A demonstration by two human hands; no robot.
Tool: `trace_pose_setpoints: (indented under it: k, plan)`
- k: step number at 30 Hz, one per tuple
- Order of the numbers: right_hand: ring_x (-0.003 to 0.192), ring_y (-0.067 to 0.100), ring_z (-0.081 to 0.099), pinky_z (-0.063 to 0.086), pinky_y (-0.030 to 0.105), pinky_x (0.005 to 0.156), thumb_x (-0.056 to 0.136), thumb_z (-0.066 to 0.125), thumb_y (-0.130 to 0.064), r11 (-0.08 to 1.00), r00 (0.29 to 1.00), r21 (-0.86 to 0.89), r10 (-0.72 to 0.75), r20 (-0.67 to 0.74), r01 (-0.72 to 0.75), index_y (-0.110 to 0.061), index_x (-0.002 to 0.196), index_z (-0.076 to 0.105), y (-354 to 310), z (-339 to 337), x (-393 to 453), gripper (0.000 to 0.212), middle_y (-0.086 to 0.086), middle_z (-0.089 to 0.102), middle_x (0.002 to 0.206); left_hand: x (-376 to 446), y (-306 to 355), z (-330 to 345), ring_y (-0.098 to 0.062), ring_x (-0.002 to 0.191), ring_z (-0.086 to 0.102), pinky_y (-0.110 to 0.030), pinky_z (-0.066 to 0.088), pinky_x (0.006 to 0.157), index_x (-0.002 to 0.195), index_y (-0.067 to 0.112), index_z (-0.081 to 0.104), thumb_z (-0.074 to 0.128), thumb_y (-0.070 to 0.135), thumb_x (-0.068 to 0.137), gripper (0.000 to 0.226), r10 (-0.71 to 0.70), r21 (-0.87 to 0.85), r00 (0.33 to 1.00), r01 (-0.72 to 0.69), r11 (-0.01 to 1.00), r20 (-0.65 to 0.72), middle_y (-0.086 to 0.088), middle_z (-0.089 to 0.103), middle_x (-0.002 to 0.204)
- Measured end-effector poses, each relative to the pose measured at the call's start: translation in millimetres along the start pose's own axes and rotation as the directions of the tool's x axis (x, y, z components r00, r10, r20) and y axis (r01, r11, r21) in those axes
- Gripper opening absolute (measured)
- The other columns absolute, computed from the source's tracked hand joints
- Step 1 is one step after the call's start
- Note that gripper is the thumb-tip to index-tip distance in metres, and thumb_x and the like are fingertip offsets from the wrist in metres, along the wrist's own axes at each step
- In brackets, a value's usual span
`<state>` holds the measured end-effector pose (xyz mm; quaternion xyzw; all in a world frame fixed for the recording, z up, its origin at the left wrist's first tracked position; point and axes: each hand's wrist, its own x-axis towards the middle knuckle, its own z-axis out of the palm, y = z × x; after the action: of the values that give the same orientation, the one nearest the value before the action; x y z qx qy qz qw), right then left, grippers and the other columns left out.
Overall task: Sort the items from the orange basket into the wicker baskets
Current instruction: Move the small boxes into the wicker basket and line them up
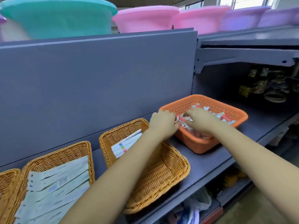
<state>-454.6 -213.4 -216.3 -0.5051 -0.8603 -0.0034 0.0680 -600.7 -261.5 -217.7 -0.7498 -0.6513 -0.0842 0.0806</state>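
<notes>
Reaching into the orange basket (203, 143) at right, left hand (162, 122) and right hand (199, 121) both grasp packets (183, 121), many still unsorted; the wicker baskets (161, 175) at left hold some.

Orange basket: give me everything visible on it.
The orange basket is a rectangular plastic tray with perforated walls and a smooth rolled rim. It sits upright on the grey shelf, turned at an angle, to the right of the wicker baskets and apart from them. It holds a heap of small red-and-white packets. Both hands reach into it: the left hand at its left rim, the right hand over the heap, fingers on the packets.
</notes>
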Motion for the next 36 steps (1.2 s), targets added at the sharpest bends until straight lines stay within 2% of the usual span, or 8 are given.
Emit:
trace_pose_setpoints:
  k: [6, 12, 17, 19, 22, 26, 31, 36]
  plan:
    - [0.114, 0.025, 0.055, 0.041, 0.028, 0.085, 0.093, 0.052, -0.025, 0.997, 0.970, -0.019, -0.069, 0.233, 0.075, -0.016, 0.125, 0.057, 50, 3, -1, 0.033, 0.007, 0.060, 0.126, 34, 38, 14, -0.031, 0.107, 0.057, -0.035, 0.045, 0.083, 0.117, 0.014, 0.064, 0.055, 0.032, 0.089, 0.034, 0.020, -0.077, 0.973, -0.002, 0.997, 0.231, -0.011, 0.064, 0.114]
    - [0.107, 0.027, 0.057, 0.045, 0.035, 0.088, 0.090, 0.053, -0.022, 0.979, 0.944, 0.019, -0.200, 0.263, 0.202, -0.011, 0.116, 0.063, 69, 7, 5, 0.029, 0.010, 0.064, 0.115, 45, 66, 12, -0.023, 0.103, 0.059, -0.027, 0.044, 0.079, 0.119, 0.023, 0.064, 0.059, 0.023, 0.087, 0.033, -0.046, -0.059, 0.898, 0.080, 0.995, 0.438, -0.002, 0.067, 0.113]
    - [0.098, 0.030, 0.059, 0.043, 0.030, 0.071, 0.089, 0.052, -0.016, 0.964, 0.934, -0.053, -0.240, 0.264, 0.262, -0.006, 0.089, 0.063, 66, 17, 13, 0.015, 0.014, 0.065, 0.104, 43, 76, 9, -0.021, 0.104, 0.057, -0.027, 0.041, 0.081, 0.119, 0.024, 0.061, 0.063, 0.030, 0.084, 0.036, -0.093, -0.037, 0.863, 0.129, 0.991, 0.497, 0.001, 0.064, 0.115]
    - [0.098, 0.031, 0.058, 0.039, 0.030, 0.069, 0.089, 0.051, -0.013, 0.963, 0.937, -0.060, -0.239, 0.256, 0.263, -0.009, 0.080, 0.059, 64, 20, 14, 0.013, 0.016, 0.064, 0.105, 44, 78, 10, -0.022, 0.106, 0.055, -0.026, 0.038, 0.078, 0.119, 0.022, 0.059, 0.064, 0.029, 0.085, 0.036, -0.115, -0.024, 0.856, 0.147, 0.989, 0.503, 0.000, 0.063, 0.115]
    - [0.101, 0.031, 0.057, 0.041, 0.032, 0.072, 0.090, 0.049, -0.011, 0.963, 0.938, -0.037, -0.250, 0.239, 0.266, -0.007, 0.094, 0.063, 62, 23, 18, 0.016, 0.015, 0.063, 0.106, 45, 79, 16, -0.024, 0.105, 0.056, -0.026, 0.036, 0.075, 0.114, 0.019, 0.061, 0.062, 0.024, 0.085, 0.029, -0.132, -0.011, 0.881, 0.154, 0.988, 0.454, -0.003, 0.064, 0.112]
    - [0.094, 0.028, 0.054, 0.036, 0.029, 0.067, 0.088, 0.051, -0.015, 0.970, 0.944, 0.031, -0.240, 0.225, 0.239, -0.011, 0.072, 0.050, 68, 23, 19, 0.017, 0.009, 0.059, 0.087, 43, 77, 18, -0.025, 0.098, 0.057, -0.031, 0.043, 0.077, 0.107, 0.015, 0.062, 0.062, 0.025, 0.085, 0.025, -0.146, -0.061, 0.903, 0.186, 0.981, 0.405, -0.006, 0.065, 0.106]
    - [0.085, 0.024, 0.052, 0.038, 0.029, 0.061, 0.081, 0.060, -0.019, 0.959, 0.971, 0.227, -0.202, 0.128, 0.170, -0.008, 0.086, 0.055, 73, 23, 21, 0.013, 0.010, 0.059, 0.098, 39, 73, 22, -0.021, 0.092, 0.053, -0.035, 0.042, 0.091, 0.109, 0.015, 0.061, 0.065, 0.025, 0.083, 0.028, -0.155, -0.118, 0.929, 0.204, 0.972, 0.335, -0.005, 0.064, 0.105]
    - [0.105, 0.026, 0.053, 0.043, 0.034, 0.086, 0.081, 0.063, -0.016, 0.924, 0.976, 0.351, -0.197, 0.096, 0.152, -0.009, 0.114, 0.054, 84, 17, 19, 0.035, 0.010, 0.050, 0.121, 37, 71, 25, -0.019, 0.086, 0.050, -0.033, 0.044, 0.079, 0.108, 0.013, 0.060, 0.067, 0.029, 0.081, 0.033, -0.168, -0.192, 0.944, 0.228, 0.955, 0.285, -0.004, 0.063, 0.101]
